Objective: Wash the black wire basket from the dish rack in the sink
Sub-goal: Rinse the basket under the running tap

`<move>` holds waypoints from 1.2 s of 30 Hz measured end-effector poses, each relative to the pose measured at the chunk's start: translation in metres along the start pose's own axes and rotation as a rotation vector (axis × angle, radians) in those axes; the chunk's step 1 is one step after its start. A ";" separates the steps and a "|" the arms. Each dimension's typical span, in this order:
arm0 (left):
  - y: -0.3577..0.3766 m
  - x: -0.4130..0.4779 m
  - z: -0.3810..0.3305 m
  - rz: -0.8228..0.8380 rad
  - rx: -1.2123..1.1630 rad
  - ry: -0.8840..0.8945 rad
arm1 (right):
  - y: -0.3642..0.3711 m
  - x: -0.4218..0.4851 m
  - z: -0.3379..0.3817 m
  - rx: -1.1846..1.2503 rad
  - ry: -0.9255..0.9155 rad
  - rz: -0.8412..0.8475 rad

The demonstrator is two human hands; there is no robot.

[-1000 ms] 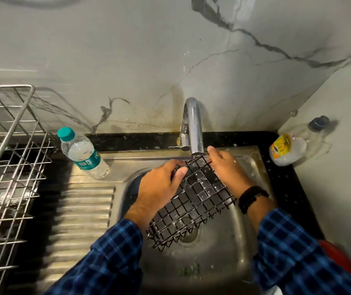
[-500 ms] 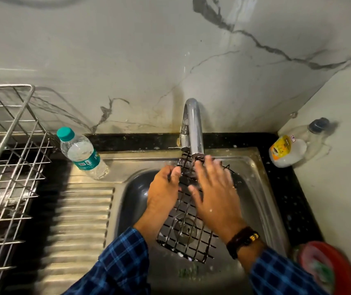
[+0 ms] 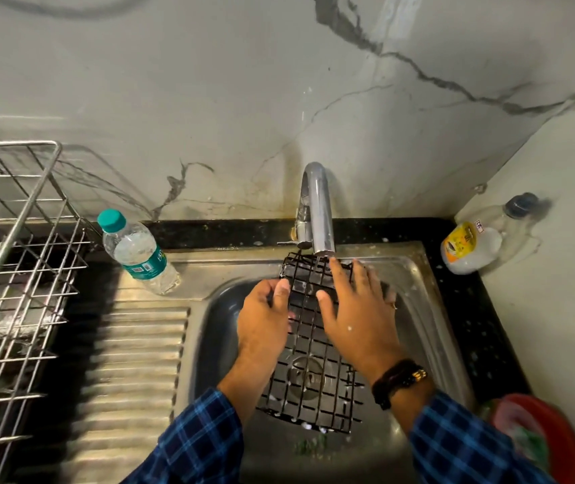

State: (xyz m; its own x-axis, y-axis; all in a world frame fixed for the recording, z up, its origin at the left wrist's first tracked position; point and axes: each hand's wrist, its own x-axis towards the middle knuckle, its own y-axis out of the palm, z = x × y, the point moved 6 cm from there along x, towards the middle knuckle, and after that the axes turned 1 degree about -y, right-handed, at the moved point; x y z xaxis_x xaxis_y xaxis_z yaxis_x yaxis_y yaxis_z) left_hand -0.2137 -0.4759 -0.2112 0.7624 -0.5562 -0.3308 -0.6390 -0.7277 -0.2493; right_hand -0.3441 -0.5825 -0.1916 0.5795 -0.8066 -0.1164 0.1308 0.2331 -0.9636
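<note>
Black wire basket [image 3: 310, 277] stood tilted in steel sink [image 3: 209, 344], tap [image 3: 317, 211] at its 12 o'clock. Left hand [image 3: 263, 319] gripped 9 o'clock edge, fingers curled. Right hand [image 3: 355, 316] lay on mesh, fingers straight, spread.

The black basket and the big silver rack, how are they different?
The black basket is dark; the silver rack is shiny bare metal. The black basket is in the sink under the tap, gripped by the left hand with the right hand flat on it; the silver rack stands left of the sink, untouched. The silver rack looks bigger, though the picture cuts it off. Both are grids of thin wire.
</note>
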 end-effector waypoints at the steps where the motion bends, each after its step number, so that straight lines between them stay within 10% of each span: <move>1: 0.000 -0.003 0.001 -0.003 0.012 -0.008 | -0.002 -0.001 0.002 0.044 -0.011 -0.027; 6: 0.003 -0.018 0.004 0.062 -0.019 -0.055 | -0.019 0.023 -0.018 0.320 -0.012 -0.102; 12: -0.002 -0.005 -0.013 0.182 0.775 0.225 | -0.015 0.047 -0.026 0.397 0.056 -0.006; 18: 0.005 -0.001 0.014 0.417 -0.153 -0.471 | -0.015 0.056 -0.034 0.563 0.190 0.029; 23: 0.013 -0.005 0.000 0.303 -0.278 -0.426 | -0.004 0.042 -0.015 0.568 0.222 -0.110; 36: 0.020 -0.027 -0.029 0.484 -0.149 -0.323 | -0.005 0.013 0.000 0.929 0.258 0.138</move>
State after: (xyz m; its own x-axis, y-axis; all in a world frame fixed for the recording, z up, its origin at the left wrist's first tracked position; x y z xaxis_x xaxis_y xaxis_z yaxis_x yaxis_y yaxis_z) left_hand -0.2442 -0.4870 -0.1806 0.3037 -0.7051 -0.6408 -0.8669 -0.4835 0.1212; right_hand -0.3372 -0.5942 -0.1885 0.4575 -0.8086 -0.3698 0.7220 0.5806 -0.3763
